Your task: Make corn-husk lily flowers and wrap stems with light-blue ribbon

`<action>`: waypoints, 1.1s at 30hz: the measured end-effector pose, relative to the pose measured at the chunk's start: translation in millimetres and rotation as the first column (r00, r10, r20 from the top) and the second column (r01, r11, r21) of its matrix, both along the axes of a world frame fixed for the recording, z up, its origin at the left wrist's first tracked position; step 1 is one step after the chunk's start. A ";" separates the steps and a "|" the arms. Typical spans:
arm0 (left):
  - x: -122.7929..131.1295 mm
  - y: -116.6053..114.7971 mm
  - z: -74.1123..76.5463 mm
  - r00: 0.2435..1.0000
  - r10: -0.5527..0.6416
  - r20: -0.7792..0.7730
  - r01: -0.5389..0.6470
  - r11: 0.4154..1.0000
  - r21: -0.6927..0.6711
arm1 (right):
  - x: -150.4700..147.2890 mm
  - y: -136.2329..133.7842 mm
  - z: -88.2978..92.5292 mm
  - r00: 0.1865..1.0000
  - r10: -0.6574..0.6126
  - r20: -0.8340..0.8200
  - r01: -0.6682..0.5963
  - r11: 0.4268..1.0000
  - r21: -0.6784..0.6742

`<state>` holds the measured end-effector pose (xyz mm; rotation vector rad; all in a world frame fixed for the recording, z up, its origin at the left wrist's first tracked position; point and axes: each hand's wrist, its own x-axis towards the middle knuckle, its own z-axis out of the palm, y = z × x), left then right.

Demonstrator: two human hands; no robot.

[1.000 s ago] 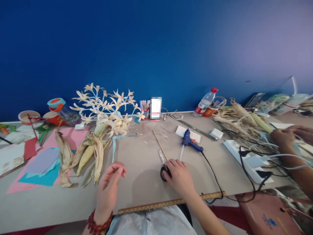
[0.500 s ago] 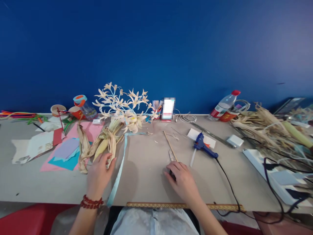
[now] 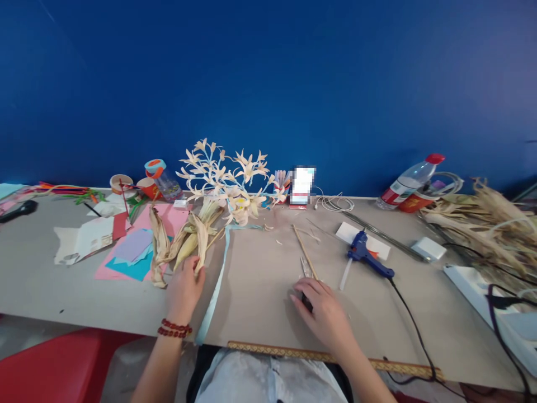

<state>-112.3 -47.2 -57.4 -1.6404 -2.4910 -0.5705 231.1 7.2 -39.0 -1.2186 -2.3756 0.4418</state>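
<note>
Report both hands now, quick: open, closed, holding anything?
Left hand: partly curled at the corn husk; grip cannot be told.
Right hand: curled over the scissors; grip cannot be told.

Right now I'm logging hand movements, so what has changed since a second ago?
The view has turned left. The left hand has moved left, from beside the corn husks to their near end; whether it grips them is unclear. The right hand stays over the scissors; the glue gun lies as before.
</note>
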 end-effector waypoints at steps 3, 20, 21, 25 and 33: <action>-3.2 -4.2 5.8 0.999 -0.031 0.042 0.031 1.000 0.001 | 1.3 -0.7 0.3 1.000 -0.003 -0.014 0.003 1.000 -0.007; -108.8 -59.4 7.5 0.861 0.497 0.105 -0.507 0.851 0.138 | 6.6 2.7 2.4 0.997 -0.023 -0.075 0.021 0.999 -0.033; -107.7 -62.0 11.4 0.838 0.519 0.168 -0.545 0.809 0.220 | 6.9 2.8 2.6 0.997 -0.025 -0.077 0.022 0.999 -0.040; -67.0 -63.1 31.7 0.807 0.415 0.419 -0.590 0.550 0.591 | 4.1 0.9 11.0 0.989 -0.019 -0.145 0.011 0.998 -0.057; 121.4 -43.9 54.1 0.602 -0.635 0.484 0.278 0.735 0.618 | -28.5 -29.9 68.4 0.797 0.174 -0.578 -0.297 0.947 -0.125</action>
